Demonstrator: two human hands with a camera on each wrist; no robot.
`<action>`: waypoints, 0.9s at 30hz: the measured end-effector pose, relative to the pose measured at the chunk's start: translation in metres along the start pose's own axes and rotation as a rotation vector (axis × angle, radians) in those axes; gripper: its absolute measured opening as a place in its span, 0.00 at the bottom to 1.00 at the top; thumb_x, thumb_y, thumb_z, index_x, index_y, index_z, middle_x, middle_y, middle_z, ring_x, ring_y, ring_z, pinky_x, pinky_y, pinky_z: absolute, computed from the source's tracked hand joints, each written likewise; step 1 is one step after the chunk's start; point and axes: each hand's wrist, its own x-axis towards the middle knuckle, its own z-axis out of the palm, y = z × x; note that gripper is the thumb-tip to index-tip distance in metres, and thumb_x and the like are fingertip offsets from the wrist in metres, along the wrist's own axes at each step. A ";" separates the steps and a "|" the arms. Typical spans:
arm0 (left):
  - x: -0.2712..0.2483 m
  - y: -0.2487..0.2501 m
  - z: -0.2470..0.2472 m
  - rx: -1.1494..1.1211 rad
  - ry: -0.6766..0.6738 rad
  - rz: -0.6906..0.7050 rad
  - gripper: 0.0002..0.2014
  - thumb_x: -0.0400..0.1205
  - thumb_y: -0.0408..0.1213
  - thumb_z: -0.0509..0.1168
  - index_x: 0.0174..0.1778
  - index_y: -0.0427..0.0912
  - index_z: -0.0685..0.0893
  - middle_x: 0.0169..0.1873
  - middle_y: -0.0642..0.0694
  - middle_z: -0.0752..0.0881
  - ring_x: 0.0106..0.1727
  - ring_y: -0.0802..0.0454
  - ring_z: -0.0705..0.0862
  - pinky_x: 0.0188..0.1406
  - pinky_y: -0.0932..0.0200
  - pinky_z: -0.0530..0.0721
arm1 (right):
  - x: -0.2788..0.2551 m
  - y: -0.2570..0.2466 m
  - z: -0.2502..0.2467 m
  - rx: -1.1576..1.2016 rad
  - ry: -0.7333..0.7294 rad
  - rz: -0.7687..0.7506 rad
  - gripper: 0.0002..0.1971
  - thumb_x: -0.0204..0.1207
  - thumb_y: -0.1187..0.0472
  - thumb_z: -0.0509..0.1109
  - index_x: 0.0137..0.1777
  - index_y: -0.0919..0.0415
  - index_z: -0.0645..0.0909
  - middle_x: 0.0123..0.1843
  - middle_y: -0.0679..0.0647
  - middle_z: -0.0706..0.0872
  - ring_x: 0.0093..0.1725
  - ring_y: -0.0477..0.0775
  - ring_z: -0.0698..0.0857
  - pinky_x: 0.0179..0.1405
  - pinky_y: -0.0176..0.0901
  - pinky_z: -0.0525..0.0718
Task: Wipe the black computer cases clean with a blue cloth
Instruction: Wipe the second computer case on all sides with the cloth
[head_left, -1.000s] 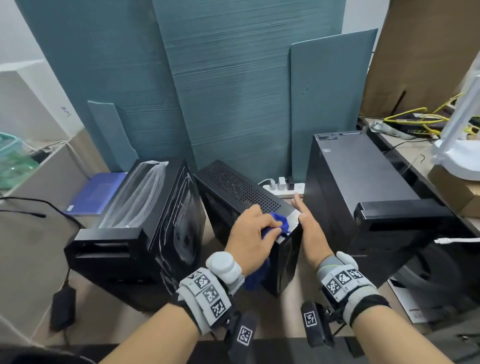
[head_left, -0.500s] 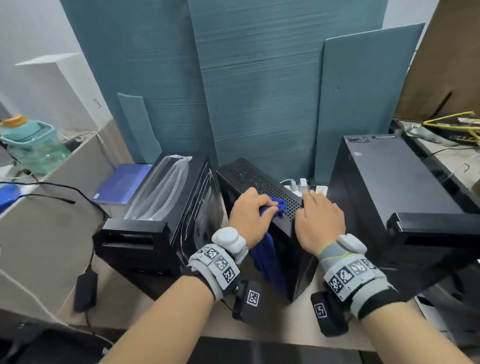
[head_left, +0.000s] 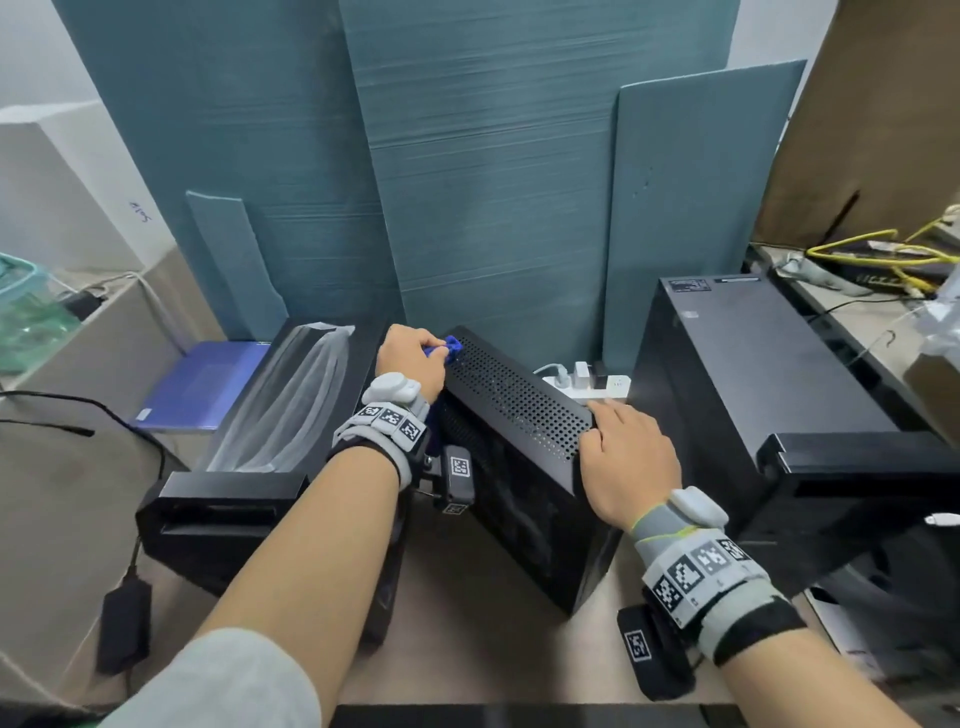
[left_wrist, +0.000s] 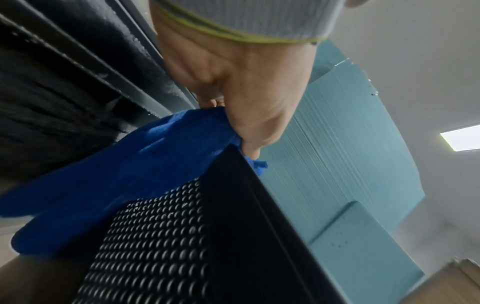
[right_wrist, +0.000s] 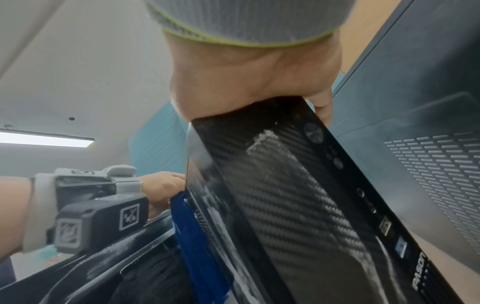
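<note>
Three black computer cases stand on the desk. The middle case (head_left: 514, 410) has a perforated top and leans slightly. At its far left corner my left hand (head_left: 413, 358) grips the bunched blue cloth (head_left: 447, 347); the rest of the cloth (left_wrist: 130, 174) hangs down the case's left side (left_wrist: 207, 246). My right hand (head_left: 623, 452) rests flat on the top's near right corner, above the carbon-pattern front panel (right_wrist: 298, 195), one finger over the right edge. The left case (head_left: 249, 467) carries clear plastic wrap. The right case (head_left: 753, 374) is larger and untouched.
Teal foam boards (head_left: 493, 182) lean against the wall behind the cases. A white power strip (head_left: 587, 382) lies between the middle and right cases. A blue laptop (head_left: 202, 384) and a black power adapter (head_left: 122, 623) are at the left, yellow cables (head_left: 883, 254) at the far right.
My left hand has slid the cloth from the top's near end to its far left corner. My right hand has moved from the case's right side onto its near right corner.
</note>
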 end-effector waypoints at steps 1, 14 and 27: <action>0.005 -0.001 0.000 0.008 0.006 -0.009 0.04 0.80 0.39 0.73 0.45 0.46 0.93 0.49 0.49 0.85 0.54 0.45 0.85 0.51 0.60 0.77 | 0.000 0.000 -0.001 0.001 0.000 0.004 0.22 0.84 0.55 0.52 0.74 0.51 0.77 0.75 0.48 0.79 0.71 0.57 0.76 0.67 0.54 0.78; -0.117 0.050 0.043 0.066 -0.140 0.488 0.09 0.82 0.42 0.64 0.44 0.46 0.89 0.42 0.45 0.80 0.43 0.40 0.79 0.48 0.42 0.81 | 0.001 -0.005 0.002 0.063 0.057 0.096 0.17 0.88 0.56 0.51 0.68 0.57 0.77 0.69 0.57 0.81 0.65 0.66 0.79 0.58 0.59 0.77; -0.037 0.002 0.017 0.364 -0.163 0.331 0.18 0.87 0.56 0.59 0.73 0.67 0.81 0.83 0.51 0.70 0.86 0.49 0.61 0.83 0.43 0.58 | -0.005 0.001 0.000 0.195 0.120 0.099 0.18 0.90 0.54 0.49 0.68 0.60 0.76 0.67 0.61 0.81 0.64 0.69 0.78 0.63 0.62 0.77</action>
